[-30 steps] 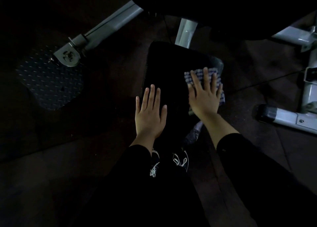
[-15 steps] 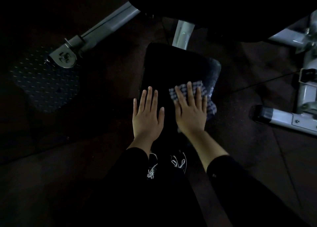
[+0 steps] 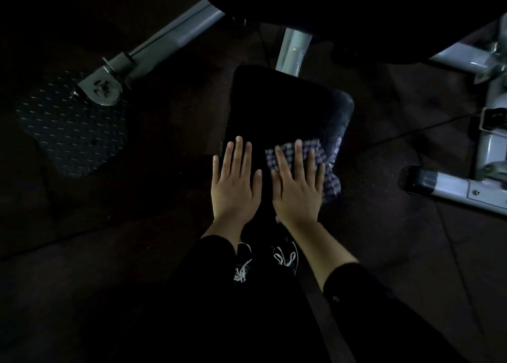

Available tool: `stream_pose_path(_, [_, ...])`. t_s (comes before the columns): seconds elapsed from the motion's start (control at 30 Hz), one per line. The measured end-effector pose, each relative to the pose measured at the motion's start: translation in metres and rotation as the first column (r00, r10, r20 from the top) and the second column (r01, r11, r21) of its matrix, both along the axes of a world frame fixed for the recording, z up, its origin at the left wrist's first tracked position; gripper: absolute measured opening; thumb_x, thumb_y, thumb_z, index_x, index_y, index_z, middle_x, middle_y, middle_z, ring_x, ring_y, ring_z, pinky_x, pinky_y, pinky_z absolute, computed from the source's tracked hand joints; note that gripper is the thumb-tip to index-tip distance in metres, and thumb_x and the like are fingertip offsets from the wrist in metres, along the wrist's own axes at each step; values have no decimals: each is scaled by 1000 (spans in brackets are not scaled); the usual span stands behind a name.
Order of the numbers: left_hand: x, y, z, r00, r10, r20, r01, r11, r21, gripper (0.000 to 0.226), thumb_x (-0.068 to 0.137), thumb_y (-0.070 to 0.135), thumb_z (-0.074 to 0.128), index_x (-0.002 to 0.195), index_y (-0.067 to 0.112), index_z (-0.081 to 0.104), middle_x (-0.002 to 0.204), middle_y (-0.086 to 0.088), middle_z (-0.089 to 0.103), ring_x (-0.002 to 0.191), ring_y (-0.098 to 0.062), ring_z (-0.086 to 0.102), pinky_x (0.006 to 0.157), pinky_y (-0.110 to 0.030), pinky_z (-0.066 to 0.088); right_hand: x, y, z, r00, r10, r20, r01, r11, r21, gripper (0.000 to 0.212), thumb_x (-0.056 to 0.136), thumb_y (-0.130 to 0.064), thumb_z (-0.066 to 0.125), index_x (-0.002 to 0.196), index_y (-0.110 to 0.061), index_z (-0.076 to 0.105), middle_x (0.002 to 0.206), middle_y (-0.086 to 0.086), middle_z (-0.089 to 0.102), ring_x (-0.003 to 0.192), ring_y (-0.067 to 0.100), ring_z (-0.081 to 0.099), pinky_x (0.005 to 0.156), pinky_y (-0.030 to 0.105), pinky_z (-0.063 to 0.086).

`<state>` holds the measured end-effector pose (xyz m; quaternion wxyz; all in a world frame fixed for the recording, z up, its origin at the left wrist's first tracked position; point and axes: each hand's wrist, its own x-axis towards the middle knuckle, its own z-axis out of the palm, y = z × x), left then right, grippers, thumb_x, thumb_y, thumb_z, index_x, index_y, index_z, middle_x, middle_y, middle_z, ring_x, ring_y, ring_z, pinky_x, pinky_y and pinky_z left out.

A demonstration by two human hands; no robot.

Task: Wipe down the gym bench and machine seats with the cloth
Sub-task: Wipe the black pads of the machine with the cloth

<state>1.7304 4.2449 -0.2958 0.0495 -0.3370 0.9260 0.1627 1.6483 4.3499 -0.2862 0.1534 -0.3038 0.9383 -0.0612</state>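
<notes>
At far left, a studded footplate (image 3: 72,124) lies on the dark floor, hinged to a grey frame tube (image 3: 164,36). At centre, my left hand (image 3: 235,186) rests flat, fingers spread, on the near edge of the black padded seat (image 3: 279,107). Just beside it, my right hand (image 3: 297,188) presses flat, fingers spread, on the checked cloth (image 3: 327,168) at the seat's near right corner. Below, my laced shoes (image 3: 285,257). At far right, grey machine legs (image 3: 463,187).
</notes>
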Motion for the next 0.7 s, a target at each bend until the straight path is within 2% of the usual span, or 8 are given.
stream_pose_path(0.1, [-3,-1,1,1000,8,-11,-8,1000,16,60,101,45,12,154,18,3,162,0,-3,147,-11,-12,120,-38,-7,-42,-18,0,1000,-1,18,1,1000,19,52,101,-49,19,150,-43,4,161,-3,-5,148,24,-6,118,44,-7])
stream_pose_path(0.2, [-2,-2,0,1000,6,-10,-6,1000,23,59,102,45,13,153,20,-1,162,0,-4,147,-12,-12,120,-39,-7,-71,-8,0,993,-112,35,110,993,37,52,101,-50,18,149,-46,1,161,-7,-11,148,22,-11,118,46,-7])
stream_pose_path(0.3, [-2,-1,-2,1000,4,-4,-4,1000,23,59,102,46,12,153,20,-2,161,2,-8,148,-13,-11,121,-39,-6,-58,21,0,957,-269,106,273,962,-24,52,102,-47,23,150,-45,4,161,-6,-10,148,24,-6,119,50,1])
stream_pose_path(0.37, [-1,0,-2,1000,8,0,-8,1000,27,59,102,47,12,154,20,0,161,2,-9,148,-13,-11,121,-39,-7,-32,37,-2,941,-300,155,312,949,-53,52,102,-44,23,150,-43,3,160,-4,-11,148,25,-4,119,49,4])
stream_pose_path(0.43, [1,1,0,1000,13,-22,-12,998,56,59,102,46,13,155,20,3,161,3,-7,148,-13,-10,120,-38,-8,0,44,-4,964,-238,116,246,968,-54,54,99,-44,21,151,-41,3,159,-3,-12,148,29,-4,119,49,4])
stream_pose_path(0.57, [21,5,4,993,59,-101,-43,988,149,60,101,46,16,155,20,9,162,4,-3,148,-10,-9,121,-35,-5,36,34,-1,999,-36,6,36,999,-24,55,99,-46,24,152,-35,17,161,4,4,148,30,-1,118,48,0])
stream_pose_path(0.63, [35,9,4,983,156,-97,-134,971,199,63,100,50,19,155,22,6,161,5,-7,148,-11,-10,121,-34,0,28,23,2,998,63,-28,-64,998,-25,54,99,-48,25,151,-36,20,161,3,9,148,29,2,119,47,1])
stream_pose_path(0.7, [46,14,7,962,265,-58,-241,933,268,64,99,55,23,154,30,2,161,7,-10,149,-15,-6,121,-39,13,10,4,3,984,175,-30,-176,984,-23,53,98,-51,24,150,-40,19,161,0,9,148,29,3,119,47,0])
